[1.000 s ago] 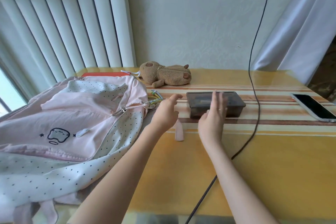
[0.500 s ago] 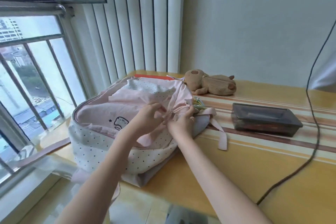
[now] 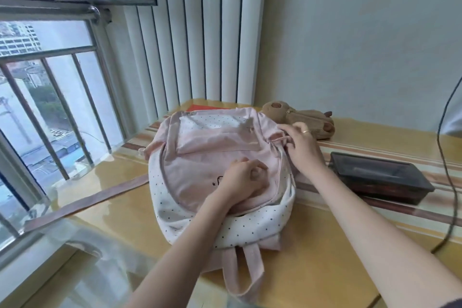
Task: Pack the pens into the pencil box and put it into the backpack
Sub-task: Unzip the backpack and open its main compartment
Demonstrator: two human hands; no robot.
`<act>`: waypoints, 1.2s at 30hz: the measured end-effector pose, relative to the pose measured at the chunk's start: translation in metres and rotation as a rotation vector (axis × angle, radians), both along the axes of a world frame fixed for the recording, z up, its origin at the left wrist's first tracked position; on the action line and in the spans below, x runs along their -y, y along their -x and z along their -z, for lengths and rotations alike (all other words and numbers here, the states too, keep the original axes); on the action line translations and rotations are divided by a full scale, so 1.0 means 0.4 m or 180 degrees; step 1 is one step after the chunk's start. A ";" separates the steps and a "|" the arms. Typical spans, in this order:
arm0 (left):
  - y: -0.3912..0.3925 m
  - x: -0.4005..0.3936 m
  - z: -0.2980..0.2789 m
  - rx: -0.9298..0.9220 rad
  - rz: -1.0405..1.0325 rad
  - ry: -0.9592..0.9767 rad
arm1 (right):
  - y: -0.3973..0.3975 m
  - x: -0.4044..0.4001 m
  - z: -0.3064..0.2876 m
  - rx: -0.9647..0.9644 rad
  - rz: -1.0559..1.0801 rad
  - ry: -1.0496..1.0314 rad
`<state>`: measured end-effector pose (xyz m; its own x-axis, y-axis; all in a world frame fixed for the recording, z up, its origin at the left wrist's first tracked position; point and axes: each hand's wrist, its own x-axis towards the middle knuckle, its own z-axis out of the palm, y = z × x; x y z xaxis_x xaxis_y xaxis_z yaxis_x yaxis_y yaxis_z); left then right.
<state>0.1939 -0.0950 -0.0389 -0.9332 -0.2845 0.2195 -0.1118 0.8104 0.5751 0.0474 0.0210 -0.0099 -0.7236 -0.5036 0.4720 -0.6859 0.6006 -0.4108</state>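
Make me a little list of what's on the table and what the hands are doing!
backpack: pink, dotted, lying flat on the table
left hand: closed on the backpack's front fabric
right hand: pinching at the zipper on the backpack's right side
pencil box: dark, lid closed, on the table right of the backpack, not packed yet
plush toy: brown, lying behind the backpack
cable: black, hanging down on the right

Both bare forearms reach forward from the near edge of the bench. The left hand (image 3: 243, 177) is curled into a loose fist, knuckles up, thumb tucked against the fingers (image 3: 257, 170). The right hand (image 3: 303, 149) lies farther out, palm down, its fingers bent as if pinching something small, a ring on one.
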 end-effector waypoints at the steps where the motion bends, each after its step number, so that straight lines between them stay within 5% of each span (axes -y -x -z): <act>1: 0.006 0.005 0.003 -0.0085 -0.0076 -0.0117 | -0.004 -0.003 0.002 -0.0192 -0.0100 -0.0164; 3: 0.014 0.010 0.003 -0.0187 -0.0219 -0.0289 | -0.021 -0.003 0.020 -0.0367 -0.0422 -0.0286; 10: 0.090 -0.050 -0.059 -0.0319 -0.0345 -0.0684 | -0.067 -0.012 0.033 0.0439 -0.0472 0.0300; 14: 0.130 -0.058 -0.044 -0.0457 -0.0597 -0.1203 | -0.085 -0.018 0.033 0.0758 -0.0556 -0.0437; 19: 0.132 -0.046 -0.038 -0.0601 -0.0848 -0.1534 | -0.085 -0.016 0.027 0.0984 -0.0674 -0.0059; 25: 0.067 -0.019 -0.062 -0.0208 -0.0306 -0.2859 | -0.081 -0.049 0.049 0.1089 -0.0871 0.0276; 32: 0.018 -0.021 -0.083 -0.0816 -0.0399 -0.2470 | -0.126 -0.050 0.047 0.1062 -0.1127 -0.0120; 36: -0.014 -0.032 -0.082 -0.0674 -0.0379 -0.2453 | -0.125 -0.044 0.046 0.1115 -0.0821 -0.0618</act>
<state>0.1995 -0.0824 -0.0062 -0.8477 -0.5228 0.0898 0.0015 0.1669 0.9860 0.0974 0.0384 -0.0281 -0.6621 -0.7425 0.1015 -0.6631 0.5173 -0.5410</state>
